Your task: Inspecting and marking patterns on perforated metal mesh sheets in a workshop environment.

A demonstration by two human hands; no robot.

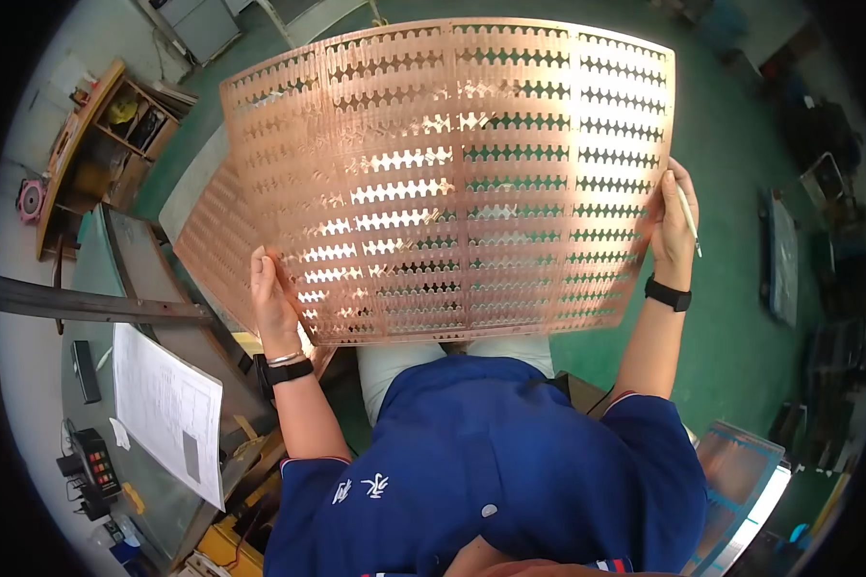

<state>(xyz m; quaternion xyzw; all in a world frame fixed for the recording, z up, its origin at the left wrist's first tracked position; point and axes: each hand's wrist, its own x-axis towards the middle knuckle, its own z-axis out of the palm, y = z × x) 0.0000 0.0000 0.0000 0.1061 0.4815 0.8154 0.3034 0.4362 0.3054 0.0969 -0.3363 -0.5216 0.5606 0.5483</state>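
Observation:
A large copper-coloured perforated sheet (457, 197) is held up in front of me, with rows of wavy-edged cut-outs through which green floor and bright patches show. My left hand (274, 306) grips its lower left edge, thumb on the near face. At the right edge, my right hand (678, 219) is closed round the sheet's side. A slim pale pen-like stick (689, 216) also sits in that right hand, pointing down. Behind the held sheet, at its left, part of another copper perforated sheet (219, 236) shows; the rest of it is hidden.
To the left, a printed paper (168, 409) lies on a desk (87, 370) near a black power strip (96, 462). A dark metal bar (96, 300) crosses above the desk. Wooden shelving (115, 120) stands far left. A blue-edged panel (736, 481) is at lower right.

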